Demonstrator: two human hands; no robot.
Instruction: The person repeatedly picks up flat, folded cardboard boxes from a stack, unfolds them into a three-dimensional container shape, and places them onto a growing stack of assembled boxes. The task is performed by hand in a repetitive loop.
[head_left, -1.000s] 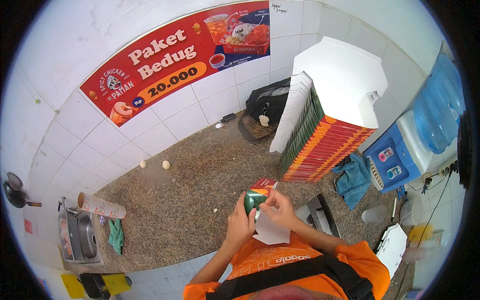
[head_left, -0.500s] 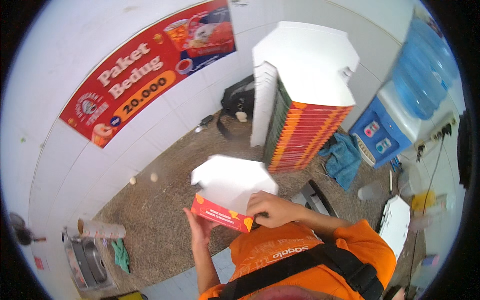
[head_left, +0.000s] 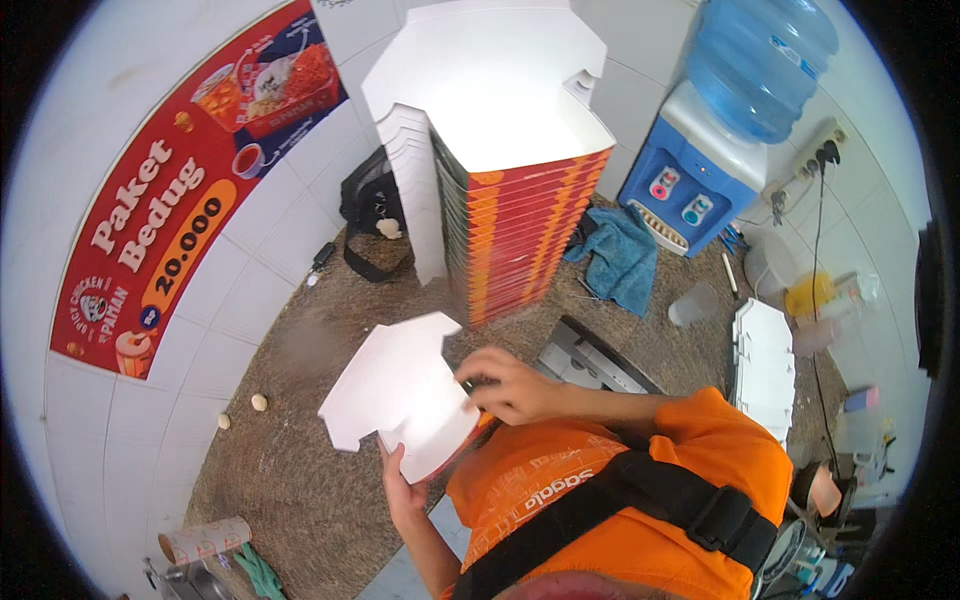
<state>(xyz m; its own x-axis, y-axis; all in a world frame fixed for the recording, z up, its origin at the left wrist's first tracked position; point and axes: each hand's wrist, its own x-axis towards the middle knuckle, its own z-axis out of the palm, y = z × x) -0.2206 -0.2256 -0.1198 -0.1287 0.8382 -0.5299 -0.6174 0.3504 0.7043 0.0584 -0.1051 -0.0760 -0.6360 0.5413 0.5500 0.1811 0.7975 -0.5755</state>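
Observation:
A partly folded cardboard takeaway box [head_left: 400, 390], white inside with a red and orange outside, is held tilted in front of my chest. Its large lid flap stretches out to the far left. At the near left corner my left hand [head_left: 405, 488] grips it, thumb on the inner face and fingers underneath. My right hand [head_left: 512, 388] is at the box's right edge, fingers bent around a corner flap. Beyond the hands rises a tall stack of the same boxes [head_left: 525, 235], nested with their white lids spread open.
A blue cloth [head_left: 615, 260] and a water dispenser [head_left: 690, 165] are right of the stack. A dark metal device [head_left: 595, 360] lies behind my right forearm. Farther right are a clear cup [head_left: 693, 304] and white folded cardboard [head_left: 765, 365]. A paper roll [head_left: 205, 540] lies near left.
The takeaway box has turned, its printed red side swinging down toward me and its white inside facing up. My right hand has shifted along its right edge. The view has turned right.

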